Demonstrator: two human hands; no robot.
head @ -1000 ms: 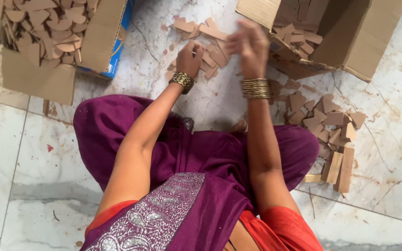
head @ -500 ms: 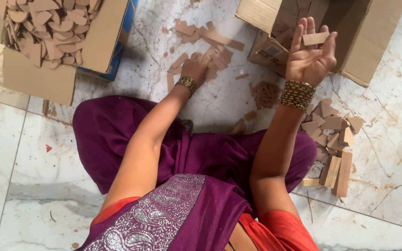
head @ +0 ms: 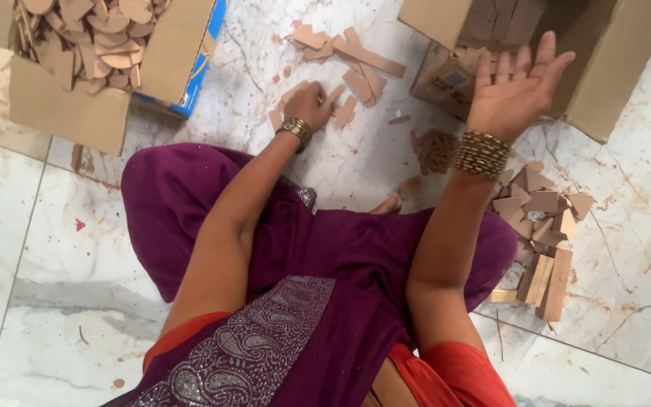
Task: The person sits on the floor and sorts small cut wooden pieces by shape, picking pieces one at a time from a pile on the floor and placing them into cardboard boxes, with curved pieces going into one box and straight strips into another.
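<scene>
I sit on a marble floor [head: 62, 256] in purple clothing. My left hand [head: 312, 102] reaches down onto a scatter of flat brown cardboard pieces [head: 356, 68] and curls over one of them. My right hand [head: 518, 90] is raised palm up with fingers spread and nothing in it, in front of an open cardboard box [head: 604, 68] at the upper right. Both wrists wear gold bangles.
A second open box [head: 69, 113] at the upper left is heaped with rounded cardboard cutouts [head: 92, 38]. A pile of angular brown pieces [head: 540, 207] and stacked strips [head: 548, 279] lies by my right knee. A small dark stack [head: 437, 147] sits between my arms.
My right hand swung from the middle pile to the right box, held a piece there half a second ago, and is now open and bare. My left hand stayed on the floor pieces.
</scene>
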